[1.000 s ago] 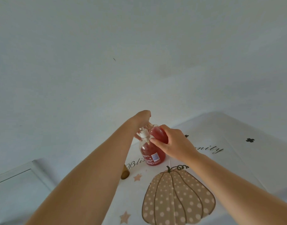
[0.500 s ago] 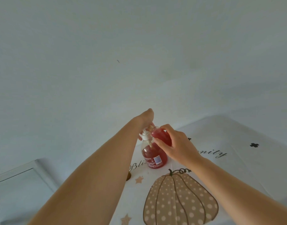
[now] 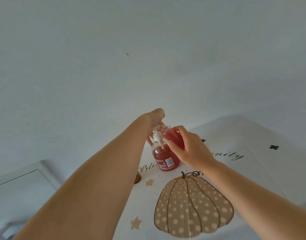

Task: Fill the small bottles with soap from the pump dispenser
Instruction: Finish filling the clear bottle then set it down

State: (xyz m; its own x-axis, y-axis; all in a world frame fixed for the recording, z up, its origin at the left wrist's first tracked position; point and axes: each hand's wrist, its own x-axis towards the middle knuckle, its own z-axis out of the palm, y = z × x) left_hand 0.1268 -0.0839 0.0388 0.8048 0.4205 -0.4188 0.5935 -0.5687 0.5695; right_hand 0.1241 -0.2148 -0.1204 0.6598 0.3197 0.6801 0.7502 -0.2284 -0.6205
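Note:
A clear pump dispenser holding red soap stands on the white tablecloth. My left hand rests on top of its white pump head, fingers bent down over it. My right hand grips a small bottle of red soap, tilted, with its mouth up against the pump spout. My palm hides the small bottle's lower part.
The tablecloth carries a large dotted pumpkin print, stars and script lettering. A small brown object peeks out beside my left forearm. A white framed panel sits at the left. A plain wall fills the background.
The pump head has risen slightly and my left hand sits a little higher over it. The small bottle stays at the spout in my right hand.

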